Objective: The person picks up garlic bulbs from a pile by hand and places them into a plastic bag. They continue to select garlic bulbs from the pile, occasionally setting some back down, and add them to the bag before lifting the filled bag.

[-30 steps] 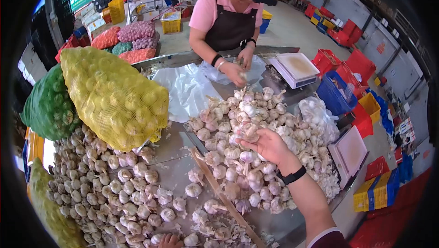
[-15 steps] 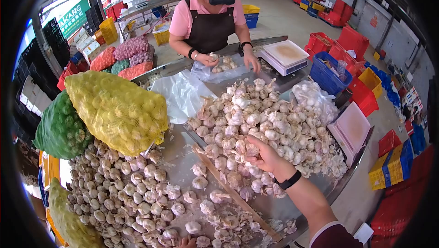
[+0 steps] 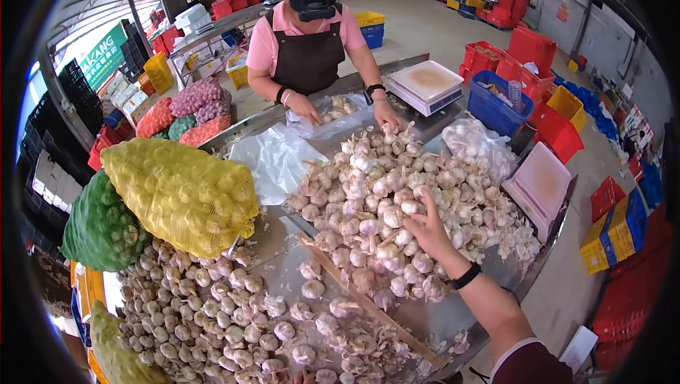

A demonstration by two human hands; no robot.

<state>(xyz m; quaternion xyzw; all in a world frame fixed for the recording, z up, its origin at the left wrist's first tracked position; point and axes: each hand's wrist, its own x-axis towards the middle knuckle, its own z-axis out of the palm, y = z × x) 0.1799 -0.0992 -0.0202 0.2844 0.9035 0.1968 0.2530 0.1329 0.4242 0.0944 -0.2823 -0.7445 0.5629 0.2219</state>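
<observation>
My right hand (image 3: pixel 430 229), wearing a black wristband, reaches over the large pile of garlic bulbs (image 3: pixel 368 203) on the metal table. Its thumb and forefinger are apart and close to the bulbs; I see nothing held in it. Only the fingertips of my left hand (image 3: pixel 304 377) show at the bottom edge, beside loose garlic (image 3: pixel 303 354) and peeled skins, and what they hold is out of sight. A wooden strip (image 3: pixel 368 302) divides the big pile from the darker, smaller bulbs (image 3: pixel 184 306) on the left.
Across the table a person in a black apron (image 3: pixel 308 65) works at a plastic bag of garlic (image 3: pixel 336 109). White scales stand at the back (image 3: pixel 426 85) and right (image 3: pixel 540 185). Yellow (image 3: pixel 180 196) and green (image 3: pixel 103 224) net sacks lie left. A blue crate (image 3: pixel 499 104) stands beyond the table.
My right hand has let go of a garlic bulb and moved slightly right and farther over the pile, fingers spreading. The other person's hand has moved from the bag to the pile's far edge.
</observation>
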